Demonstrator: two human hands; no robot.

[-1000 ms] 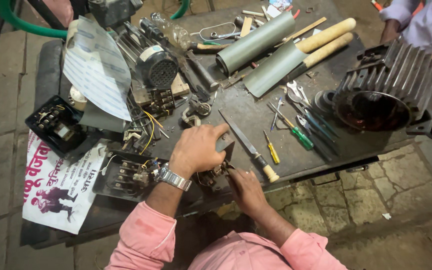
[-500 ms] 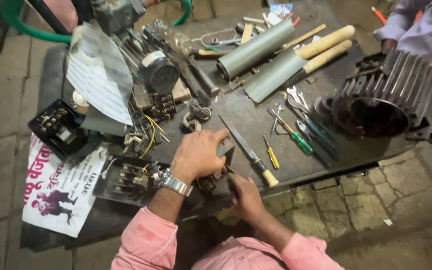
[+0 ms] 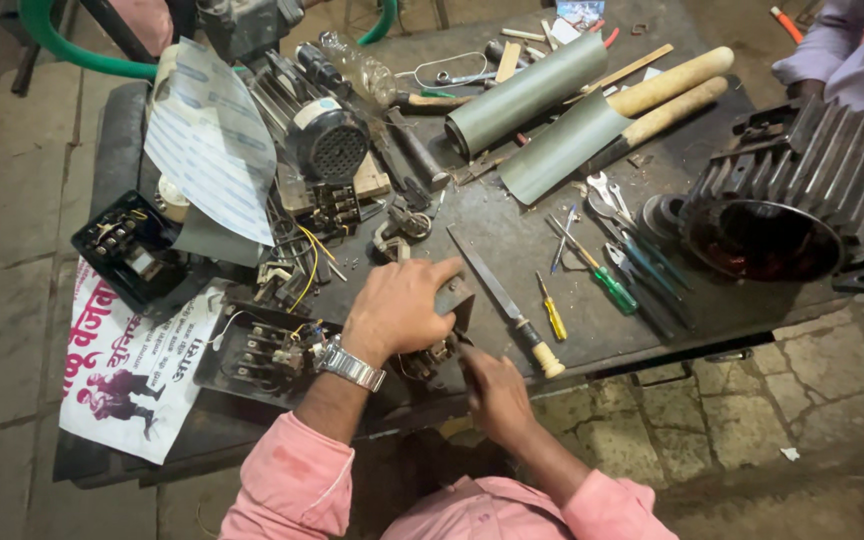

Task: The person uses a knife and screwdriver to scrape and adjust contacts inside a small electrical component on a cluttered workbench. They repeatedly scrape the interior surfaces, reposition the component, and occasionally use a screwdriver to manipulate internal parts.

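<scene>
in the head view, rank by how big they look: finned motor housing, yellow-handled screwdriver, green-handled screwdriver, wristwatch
1. finned motor housing, by far the largest.
2. green-handled screwdriver.
3. yellow-handled screwdriver and wristwatch look about alike, so no ranking between them.

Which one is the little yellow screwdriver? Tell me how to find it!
Start at the big dark ribbed metal motor housing on the right of the dark metal workbench and look left to the row of hand tools. Past the green-handled screwdriver lies the small yellow-handled screwdriver, just right of the long flat metal file. It is the shortest tool there, with the only all-yellow handle.
</scene>
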